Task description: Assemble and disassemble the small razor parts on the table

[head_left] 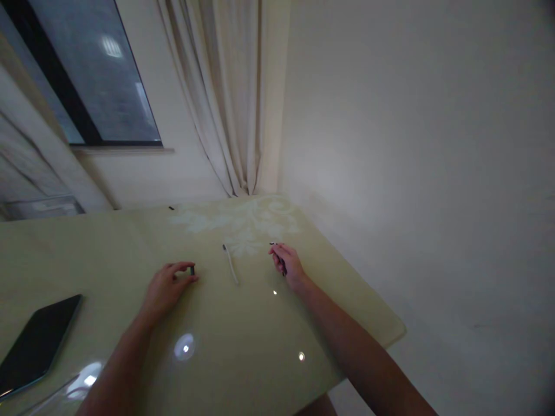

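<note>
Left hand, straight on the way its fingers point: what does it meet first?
Most likely the thin white stick, lying on the table across the path of the left hand. Its height is unclear from this view, so it might pass above.

Single head-worn view faces forward and down over the table (243, 335), left hand (166, 286) and right hand (292, 264) fairly near, window (110, 75) and wall (411, 150) farther back.

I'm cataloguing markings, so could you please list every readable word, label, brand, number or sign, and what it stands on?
No text can be read. The small piece in the left hand and the dark object in the right hand are too small to tell; the flat dark device shows none.
</note>
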### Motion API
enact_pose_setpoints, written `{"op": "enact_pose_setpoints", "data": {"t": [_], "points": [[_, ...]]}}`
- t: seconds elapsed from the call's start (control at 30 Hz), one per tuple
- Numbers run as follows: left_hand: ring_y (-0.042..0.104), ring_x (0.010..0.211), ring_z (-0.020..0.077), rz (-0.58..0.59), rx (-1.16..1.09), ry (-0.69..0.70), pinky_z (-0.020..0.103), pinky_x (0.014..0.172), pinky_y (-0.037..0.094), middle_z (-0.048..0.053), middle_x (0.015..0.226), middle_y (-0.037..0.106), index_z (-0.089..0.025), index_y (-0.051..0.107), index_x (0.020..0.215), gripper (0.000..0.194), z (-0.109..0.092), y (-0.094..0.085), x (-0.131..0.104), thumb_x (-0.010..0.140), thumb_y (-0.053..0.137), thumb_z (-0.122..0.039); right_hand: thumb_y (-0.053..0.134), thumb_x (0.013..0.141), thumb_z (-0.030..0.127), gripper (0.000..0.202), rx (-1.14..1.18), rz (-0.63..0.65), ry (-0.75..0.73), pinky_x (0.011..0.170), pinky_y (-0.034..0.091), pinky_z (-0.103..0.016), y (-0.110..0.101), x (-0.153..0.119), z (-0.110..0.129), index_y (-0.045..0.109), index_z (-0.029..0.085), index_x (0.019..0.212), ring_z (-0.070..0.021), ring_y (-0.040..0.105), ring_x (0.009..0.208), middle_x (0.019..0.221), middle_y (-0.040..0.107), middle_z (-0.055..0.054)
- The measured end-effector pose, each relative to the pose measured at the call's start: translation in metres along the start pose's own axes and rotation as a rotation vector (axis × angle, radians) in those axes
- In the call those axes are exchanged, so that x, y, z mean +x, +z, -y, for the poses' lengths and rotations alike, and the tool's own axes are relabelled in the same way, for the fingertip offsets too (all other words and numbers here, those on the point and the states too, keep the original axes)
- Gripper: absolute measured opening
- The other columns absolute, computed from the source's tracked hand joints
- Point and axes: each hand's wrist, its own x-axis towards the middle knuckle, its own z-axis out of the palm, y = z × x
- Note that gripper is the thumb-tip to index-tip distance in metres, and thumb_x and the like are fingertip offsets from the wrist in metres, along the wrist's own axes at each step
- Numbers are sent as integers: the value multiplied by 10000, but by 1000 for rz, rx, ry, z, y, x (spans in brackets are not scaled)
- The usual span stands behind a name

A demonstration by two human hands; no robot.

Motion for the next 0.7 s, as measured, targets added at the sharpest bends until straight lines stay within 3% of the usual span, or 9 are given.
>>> {"op": "enact_pose_setpoints", "data": {"t": [0.17, 0.3, 0.47, 0.7], "points": [[620, 803, 210, -59, -187, 299, 357, 743, 558, 65, 1042, 705, -261, 766, 1110, 437, -72, 29, -25, 799, 747, -568, 811, 753, 534, 388, -269, 203, -67, 468, 233, -219, 15, -18, 2, 740, 153, 774, -74, 362, 496, 576, 505, 49], [642, 1021, 246, -87, -259, 473, 399, 892, 554, 70, 1118, 675, -283, 759, 1141, 387, -111, 49, -48, 837, 767, -523, 810, 773, 552, 420, -242, 359, -13, 476, 228, -230, 26, -30, 3, 779, 139, 836, -74, 353, 497, 585, 535, 41], [638, 1032, 244, -63, -306, 467, 408, 917, 540, 60, 1096, 667, -296, 758, 1148, 346, -117, 57, -58, 865, 753, -493, 851, 739, 502, 385, -93, 476, 71, 443, 180, -225, 32, -37, 4, 772, 136, 830, -58, 291, 461, 538, 464, 69], [604, 886, 218, -38, -374, 336, 355, 793, 539, 55, 1031, 650, -285, 756, 1131, 370, -123, 58, -63, 832, 776, -500, 861, 740, 486, 375, 54, 501, 150, 416, 153, -218, 36, -39, 1, 754, 154, 877, -56, 263, 437, 522, 417, 89]]}}
